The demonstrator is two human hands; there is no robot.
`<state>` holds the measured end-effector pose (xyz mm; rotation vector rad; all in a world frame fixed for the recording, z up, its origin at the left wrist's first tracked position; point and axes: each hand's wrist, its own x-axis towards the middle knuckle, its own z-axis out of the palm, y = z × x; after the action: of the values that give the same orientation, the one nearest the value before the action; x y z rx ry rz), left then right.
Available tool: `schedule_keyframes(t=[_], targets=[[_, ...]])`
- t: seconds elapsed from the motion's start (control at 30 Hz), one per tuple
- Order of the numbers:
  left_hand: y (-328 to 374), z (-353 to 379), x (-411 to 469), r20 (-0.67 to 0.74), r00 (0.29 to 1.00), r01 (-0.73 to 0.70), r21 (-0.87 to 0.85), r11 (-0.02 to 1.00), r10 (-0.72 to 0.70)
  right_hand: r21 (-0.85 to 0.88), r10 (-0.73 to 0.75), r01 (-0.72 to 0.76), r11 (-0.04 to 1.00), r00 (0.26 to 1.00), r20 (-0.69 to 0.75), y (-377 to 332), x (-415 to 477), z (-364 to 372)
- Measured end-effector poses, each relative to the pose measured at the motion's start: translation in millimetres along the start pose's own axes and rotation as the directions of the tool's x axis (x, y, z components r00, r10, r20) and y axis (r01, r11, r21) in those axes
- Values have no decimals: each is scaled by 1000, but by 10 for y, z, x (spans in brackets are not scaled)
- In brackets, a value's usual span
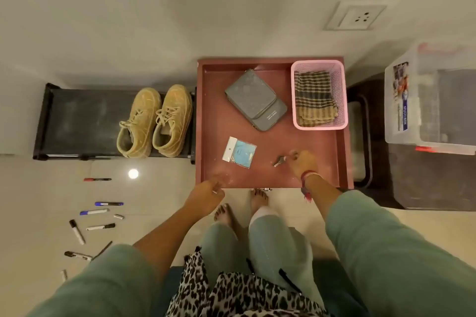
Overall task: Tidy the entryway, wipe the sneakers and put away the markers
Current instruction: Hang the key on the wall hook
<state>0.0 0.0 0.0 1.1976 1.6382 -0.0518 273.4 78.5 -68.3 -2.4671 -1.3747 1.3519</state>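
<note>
Tan sneakers [154, 122] are sitting unwiped on the rack while markers [98, 216] are lying scattered on the floor. Right hand [304, 163] is pinching keys [279, 161] in the drawer [345, 162]; left hand [206, 194] is hanging loosely curled, empty. Stepping backward risks rolling on markers.

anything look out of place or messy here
Yes. Several markers lie scattered at odd angles on the floor tiles left of the person, along with what look like loose caps. The tan sneakers on the black shoe rack look streaked and dusty. Things in the red drawer lie flat and orderly.
</note>
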Motion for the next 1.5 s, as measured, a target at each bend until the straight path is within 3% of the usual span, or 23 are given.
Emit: schedule_keyframes(t=[0.1, 0.2, 0.37, 0.6, 0.73, 0.87, 1.03, 1.1, 1.2, 1.27, 1.37, 1.5], targets=[[-67, 108, 105, 8, 1000, 31, -83, 996, -31, -3, 12, -13, 1000, 997, -79, 21, 124, 171], [-162, 174, 174, -8, 1000, 16, -27, 1000, -16, 19, 32, -30, 999, 988, -148, 45, 183, 290], [-207, 105, 68, -46, 998, 51, -16, 999, -51, 34, -41, 46, 998, 989, -141, 29, 113, 229], [137, -534, -618, -130, 989, 73, -22, 997, -75, 22, -346, 354, 935, 925, -157, -526, -845, -453], [479, -983, -1055, -297, 952, 24, -184, 983, -79, 41, -501, 513, 857, 850, -162, -973, -1438, -963], [777, -1324, -1314, -435, 900, -127, -200, 971, 28, 49, -671, 702, 711, 697, -254, -1433, -1903, -1413], [1053, -1635, -1423, -610, 789, -270, -239, 933, 72, -57, -820, 880, 472, 414, -395, -1978, -2348, -1967], [1168, -1789, -1447, -658, 748, -327, -250, 911, 88, -136, -864, 926, 353, 266, -427, -2248, -2469, -2228], [1429, -2089, -1489, -726, 668, -443, -215, 870, 160, -221, -876, 957, 190, 63, -479, -2748, -2687, -2738], [1657, -2319, -1560, -762, 614, -516, -190, 835, 206, -251, -861, 961, 112, -32, -508, -3081, -2883, -3118], [2006, -2674, -1714, -811, 525, -599, -136, 789, 259, -219, -822, 975, 31, -100, -561, -3535, -3181, -3635], [2381, -3071, -1935, -866, 411, -690, -92, 718, 284, -64, -794, 998, -28, -61, -604, -4071, -3449, -4145]])
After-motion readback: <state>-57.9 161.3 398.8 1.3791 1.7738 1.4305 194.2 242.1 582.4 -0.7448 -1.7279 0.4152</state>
